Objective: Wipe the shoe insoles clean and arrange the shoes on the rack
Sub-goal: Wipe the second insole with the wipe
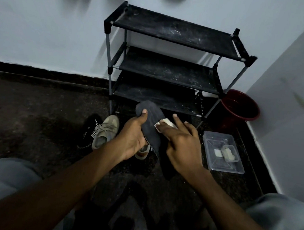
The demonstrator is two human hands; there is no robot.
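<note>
The left hand (134,137) reaches forward, its grip curled round a dark insole (150,122), thumb on top, held in the air before the rack (170,30). The right hand (179,143), fingers spread and nearly straight, presses a white wipe (165,123) against the insole. A beige sneaker (105,131) lies on the floor beside them.

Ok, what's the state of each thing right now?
Dark grey insole: gripped by left hand.
White folded wipe: pressed onto insole by right hand.
Black three-tier rack: dusty, no shoes.
Beige lace-up sneaker: on floor.
Black knit sneaker: on floor.
Clear plastic tub: open.
Red plastic bucket: upright beside rack.
</note>
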